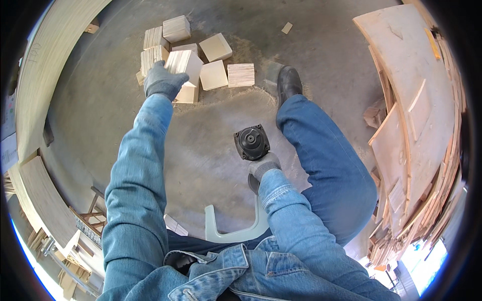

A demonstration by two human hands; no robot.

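My left hand [165, 81], in a grey knit glove, is on a tall plywood block [190, 65], its fingers along the left side and its thumb across the near side. Layered edges show on top of that block. More plywood blocks [216, 47] lie close around it on the concrete floor, some with flat pale faces up, others with striped edges up. My right hand [264, 164], also gloved, is closed around what looks like an air nail gun [252, 142]. Its square black cap with corner bolts faces up; its nose is hidden underneath.
Leaning plywood sheets and offcuts [401, 110] crowd the right side. Long stacked panels [47, 70] stand at left. A small wood chip [286, 28] lies on the floor ahead. My black shoe [288, 83] stands right of the blocks. A pale green plastic seat edge [236, 235] shows below me.
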